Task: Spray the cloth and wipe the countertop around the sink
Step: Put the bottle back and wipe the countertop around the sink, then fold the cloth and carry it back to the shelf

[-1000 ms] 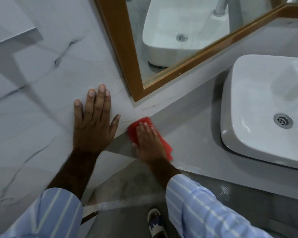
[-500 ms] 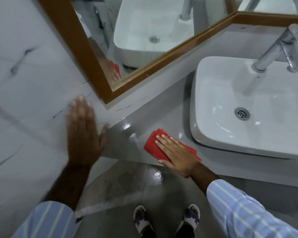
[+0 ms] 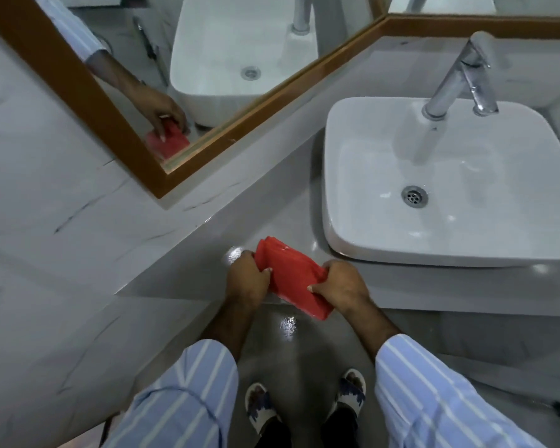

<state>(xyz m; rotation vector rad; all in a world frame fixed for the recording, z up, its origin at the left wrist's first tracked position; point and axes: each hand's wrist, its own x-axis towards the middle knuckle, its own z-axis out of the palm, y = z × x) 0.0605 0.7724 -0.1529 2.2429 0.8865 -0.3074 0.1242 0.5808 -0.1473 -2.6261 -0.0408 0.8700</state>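
Observation:
A folded red cloth point(image 3: 290, 275) lies at the front edge of the grey countertop point(image 3: 265, 205), left of the white sink point(image 3: 446, 185). My left hand point(image 3: 246, 278) grips the cloth's left end. My right hand point(image 3: 340, 284) grips its right end, and the cloth's near corner hangs past the counter edge. No spray bottle is in view.
A chrome faucet point(image 3: 459, 76) stands at the back of the sink. A wood-framed mirror point(image 3: 207, 59) hangs on the marble wall point(image 3: 46, 205) to the left and reflects the cloth. My sandalled feet point(image 3: 304, 402) stand on the wet grey floor below.
My left hand left the wall and took hold of the cloth's left end. My right hand went from pressing flat on the cloth to gripping it, nearer the counter's front edge.

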